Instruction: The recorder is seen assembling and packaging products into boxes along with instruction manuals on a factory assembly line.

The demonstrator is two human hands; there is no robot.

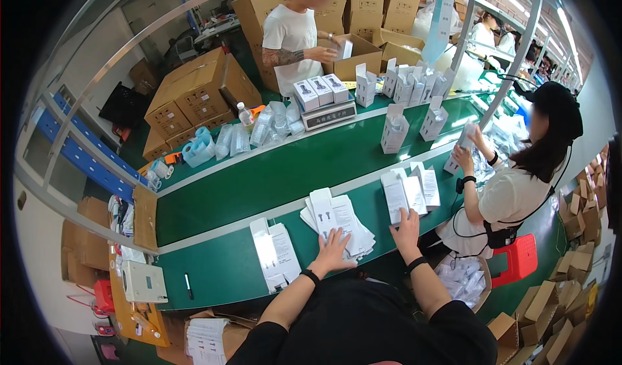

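My left hand (333,249) lies with spread fingers on the near end of a fanned stack of flat white cartons (343,214), printed with small dark pictures. To the right, my right hand (406,234) has its fingers stretched out and touches the near end of a white box (413,195). That box is one of several opened-up white boxes lying side by side near the bench's front edge; whether the fingers grip it cannot be made out. Left of my left hand lies another pile of flat white cartons (277,255).
Beyond runs a green conveyor belt (227,190) carrying upright open boxes (394,131). Across it, a person (291,34) handles a box near a scale (329,116) holding three boxes. At right, another person (518,177) holds a box. A marker (188,286) lies left; a red stool (517,261) stands right.
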